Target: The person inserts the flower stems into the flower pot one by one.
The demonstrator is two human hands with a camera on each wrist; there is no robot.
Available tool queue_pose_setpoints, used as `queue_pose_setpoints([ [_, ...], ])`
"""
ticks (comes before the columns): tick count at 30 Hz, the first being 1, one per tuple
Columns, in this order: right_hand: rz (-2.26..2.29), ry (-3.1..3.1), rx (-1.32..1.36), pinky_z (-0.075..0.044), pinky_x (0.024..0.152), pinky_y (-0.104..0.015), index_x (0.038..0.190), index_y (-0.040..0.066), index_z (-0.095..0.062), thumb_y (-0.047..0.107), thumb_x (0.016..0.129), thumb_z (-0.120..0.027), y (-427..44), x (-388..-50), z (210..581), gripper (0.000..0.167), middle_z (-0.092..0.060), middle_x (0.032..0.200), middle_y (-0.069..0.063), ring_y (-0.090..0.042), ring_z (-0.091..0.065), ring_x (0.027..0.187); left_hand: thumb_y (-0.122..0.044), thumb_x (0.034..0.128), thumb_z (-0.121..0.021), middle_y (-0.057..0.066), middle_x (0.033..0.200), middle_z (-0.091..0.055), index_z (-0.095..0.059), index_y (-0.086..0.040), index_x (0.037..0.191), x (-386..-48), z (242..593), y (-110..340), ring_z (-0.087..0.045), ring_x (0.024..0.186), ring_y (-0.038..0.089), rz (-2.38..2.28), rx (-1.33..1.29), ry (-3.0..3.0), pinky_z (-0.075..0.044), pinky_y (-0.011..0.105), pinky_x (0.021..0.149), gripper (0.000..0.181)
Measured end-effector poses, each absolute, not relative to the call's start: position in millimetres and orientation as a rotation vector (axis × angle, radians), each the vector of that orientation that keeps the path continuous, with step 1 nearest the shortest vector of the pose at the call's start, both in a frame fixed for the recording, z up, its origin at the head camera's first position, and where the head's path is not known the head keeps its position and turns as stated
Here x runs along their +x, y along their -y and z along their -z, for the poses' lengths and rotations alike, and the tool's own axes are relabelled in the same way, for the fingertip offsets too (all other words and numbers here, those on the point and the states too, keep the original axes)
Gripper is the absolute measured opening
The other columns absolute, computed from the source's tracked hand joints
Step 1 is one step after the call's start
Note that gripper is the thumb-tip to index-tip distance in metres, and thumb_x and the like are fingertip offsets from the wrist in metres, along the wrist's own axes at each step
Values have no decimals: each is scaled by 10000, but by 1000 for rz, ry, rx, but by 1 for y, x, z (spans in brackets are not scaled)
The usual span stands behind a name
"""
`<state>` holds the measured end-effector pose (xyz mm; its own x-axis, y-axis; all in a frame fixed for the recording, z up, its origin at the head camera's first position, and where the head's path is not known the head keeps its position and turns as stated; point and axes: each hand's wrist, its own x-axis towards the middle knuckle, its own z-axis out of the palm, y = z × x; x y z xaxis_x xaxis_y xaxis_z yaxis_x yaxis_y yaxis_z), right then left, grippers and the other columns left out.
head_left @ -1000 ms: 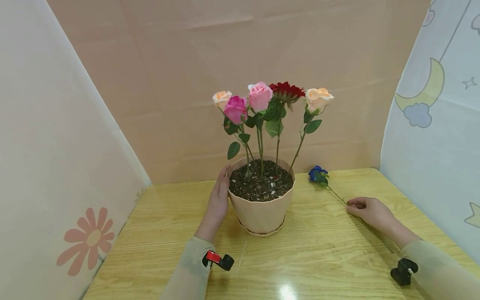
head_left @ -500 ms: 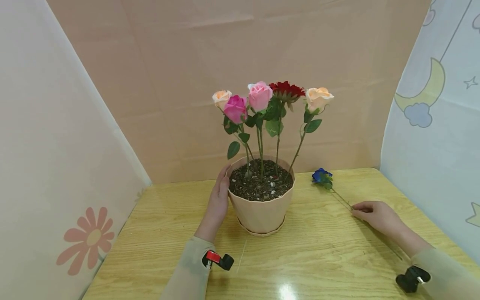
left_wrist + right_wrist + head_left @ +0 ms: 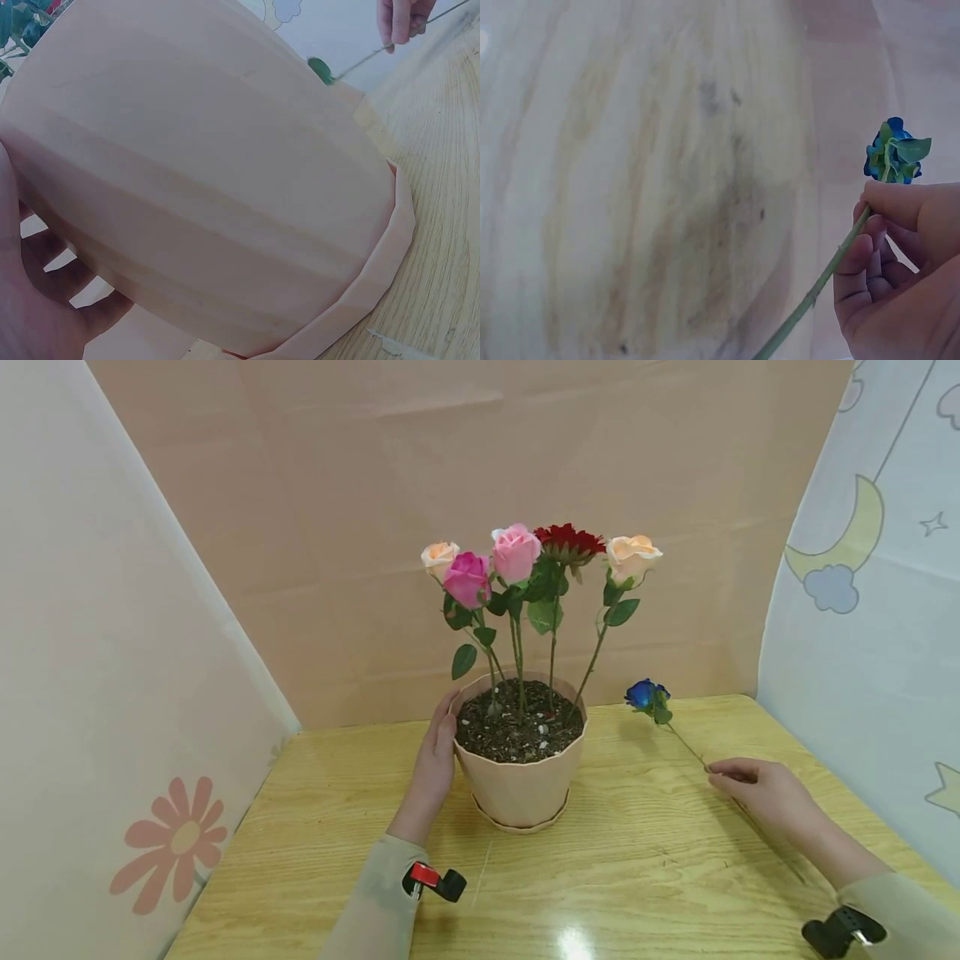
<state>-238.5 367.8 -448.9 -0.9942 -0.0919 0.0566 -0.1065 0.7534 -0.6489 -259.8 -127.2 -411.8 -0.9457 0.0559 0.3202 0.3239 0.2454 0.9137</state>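
Observation:
A peach flowerpot [image 3: 519, 785] filled with dark soil stands on its saucer in the head view. My left hand [image 3: 435, 760] holds it from the left, thumb at the near side and fingers reaching behind; the left wrist view shows those fingers [image 3: 56, 262] against the wall, their tips hidden. At the right, my right hand [image 3: 765, 793] pinches the thin green stem of a blue artificial rose [image 3: 647, 695]. In the right wrist view, thumb and forefinger grip this stem [image 3: 810, 296] below the bloom, the other fingers curled.
In the pot stand a magenta rose [image 3: 467, 580], a pink rose [image 3: 516, 553], a red flower [image 3: 568, 543] and two peach roses, one leaning right [image 3: 632, 558]. The wooden table [image 3: 615, 868] ends at a peach backdrop [image 3: 337, 527]. Printed white sheets hang at both sides.
My right hand has shifted slightly right and nearer me with the blue rose, whose bloom has risen off the table. My left hand and the pot have stayed in place.

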Motion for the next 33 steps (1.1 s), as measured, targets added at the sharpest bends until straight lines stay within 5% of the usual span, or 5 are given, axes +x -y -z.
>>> queue_pose_setpoints([
  [5, -1188, 2898, 140, -582, 770, -269, 1474, -70, -646, 368, 1155, -616, -360, -235, 437, 543, -666, 1431, -305, -359, -696, 1171, -425, 1226, -273, 86, 1805, -271, -303, -285, 1757, -259, 411, 128, -250, 1649, 400, 1772, -358, 2292, -256, 690, 1279, 550],
  [13, -1304, 2826, 119, -570, 804, -255, 1566, -8, -588, 459, 1152, -592, -343, -229, 420, 624, -613, 1519, -276, 57, -600, 1017, -426, 1226, -269, 85, 1808, -262, -299, -272, 1760, -258, 410, 129, -239, 1653, 395, 1774, -364, 2288, -243, 683, 1286, 557],
  [16, -1337, 2752, 123, -564, 785, -226, 1559, 6, -601, 451, 1145, -610, -333, -226, 413, 608, -665, 1456, -211, 55, -623, 976, -417, 1227, -270, 86, 1809, -261, -301, -266, 1760, -258, 410, 129, -245, 1651, 398, 1777, -369, 2284, -245, 680, 1287, 555],
  [23, -1443, 2548, 151, -565, 767, -165, 1512, -24, -633, 389, 1125, -672, -314, -220, 400, 567, -728, 1129, 206, 9, -665, 952, -412, 1228, -282, 88, 1807, -267, -306, -245, 1759, -259, 410, 128, -249, 1652, 388, 1768, -363, 2285, -236, 662, 1297, 558],
  [33, -1519, 2374, 165, -563, 746, -142, 1382, 80, -735, 330, 1108, -711, -300, -219, 382, 372, -735, 1076, 136, -44, -683, 912, -369, 1231, -267, 78, 1803, -285, -306, -280, 1759, -258, 411, 127, -263, 1646, 401, 1740, -366, 2292, -255, 681, 1283, 536],
])
